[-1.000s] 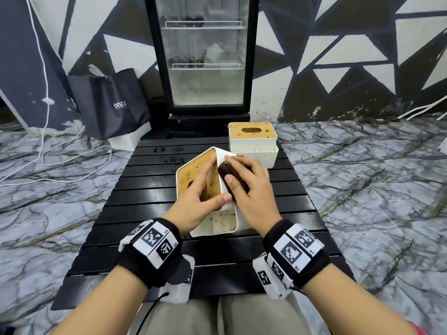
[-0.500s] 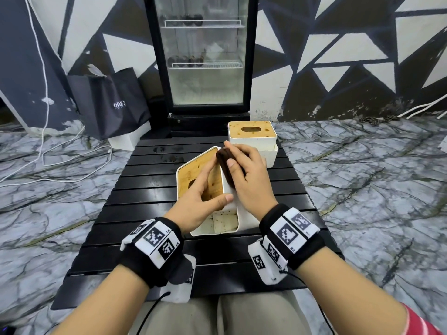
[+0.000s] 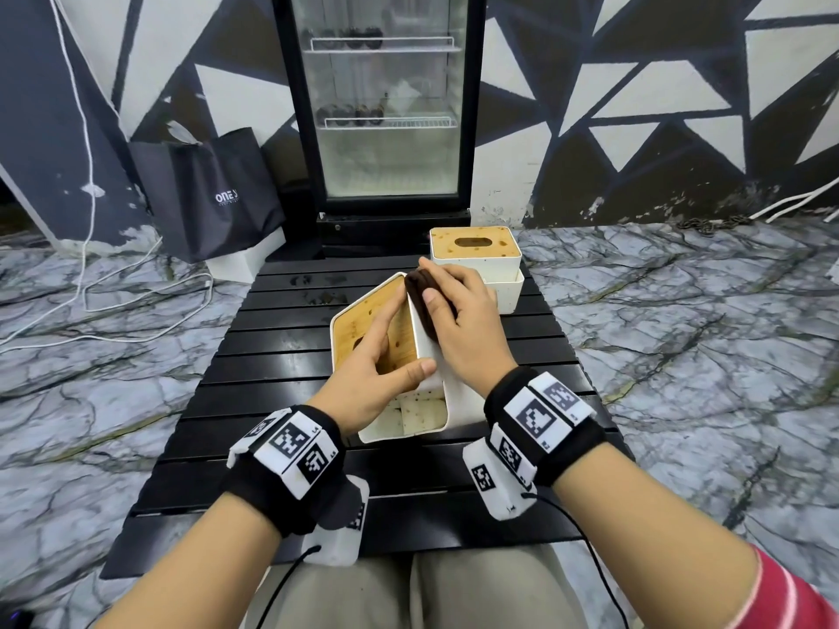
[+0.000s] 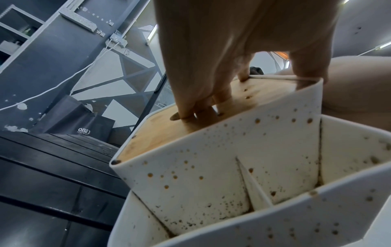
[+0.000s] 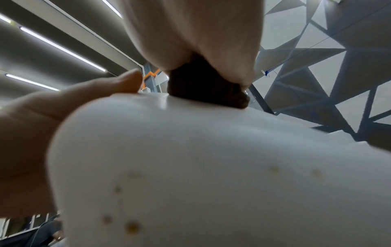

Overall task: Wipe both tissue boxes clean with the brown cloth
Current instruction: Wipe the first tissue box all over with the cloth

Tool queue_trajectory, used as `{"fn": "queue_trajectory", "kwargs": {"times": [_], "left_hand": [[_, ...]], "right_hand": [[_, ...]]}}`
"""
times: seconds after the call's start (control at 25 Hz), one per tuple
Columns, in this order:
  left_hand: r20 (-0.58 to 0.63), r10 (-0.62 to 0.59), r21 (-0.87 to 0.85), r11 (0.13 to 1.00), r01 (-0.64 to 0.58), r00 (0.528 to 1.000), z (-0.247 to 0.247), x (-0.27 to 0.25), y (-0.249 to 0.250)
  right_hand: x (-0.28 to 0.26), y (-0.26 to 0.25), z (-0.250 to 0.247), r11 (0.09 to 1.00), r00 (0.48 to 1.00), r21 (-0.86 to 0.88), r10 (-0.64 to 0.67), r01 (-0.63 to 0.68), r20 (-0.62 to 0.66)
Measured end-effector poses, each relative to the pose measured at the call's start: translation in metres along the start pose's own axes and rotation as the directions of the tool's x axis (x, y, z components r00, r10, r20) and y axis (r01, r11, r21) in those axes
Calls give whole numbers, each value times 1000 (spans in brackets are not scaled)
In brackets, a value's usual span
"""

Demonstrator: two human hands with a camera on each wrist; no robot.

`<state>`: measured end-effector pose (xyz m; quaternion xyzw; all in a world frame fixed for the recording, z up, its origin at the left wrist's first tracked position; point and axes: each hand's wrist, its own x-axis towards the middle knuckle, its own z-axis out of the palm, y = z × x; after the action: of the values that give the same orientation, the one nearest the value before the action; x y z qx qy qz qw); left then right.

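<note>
Left hand [image 3: 381,379] fingers clamp the tipped near box [image 3: 424,415]. Right hand [image 3: 463,324] fingers press the cloth [image 3: 420,301] on its upturned side. Second box [image 3: 474,247] sits just beyond, nearer the right.

Black slatted desk [image 3: 281,356], glossy boards running crosswise, standing on a grey marbled floor [image 3: 681,356]. Far tissue box [image 3: 476,256] sits upright on the desk's far edge, white body, wooden lid with an oval slot. Near tissue box [image 3: 408,410] stands just in front of the far box, toward the desk's middle, tipped on edge, wooden lid facing left; its speckled white wall shows. Dark smudges mark the slats left of the far box.
</note>
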<state>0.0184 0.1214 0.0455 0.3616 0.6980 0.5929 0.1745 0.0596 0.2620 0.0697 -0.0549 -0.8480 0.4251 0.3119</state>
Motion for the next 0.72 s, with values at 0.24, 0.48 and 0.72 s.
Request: {"fn": "queue_trajectory", "kwargs": {"times": [0.24,0.48,0.72], "left_hand": [[-27,-25,-82,996,23,999,-6,0,0],[-44,-57,-131,990,50,997,-11,3,-3],[-81,-66,-167,985,52,995,-12,-2,-1]], "right_hand": [[-29,6,5,999,1000,33,9,-10,13],[-56,15,5,1000,999,-11,1,-1,38],[-61,28,-1,1000,999,-2,26,-26,20]]}}
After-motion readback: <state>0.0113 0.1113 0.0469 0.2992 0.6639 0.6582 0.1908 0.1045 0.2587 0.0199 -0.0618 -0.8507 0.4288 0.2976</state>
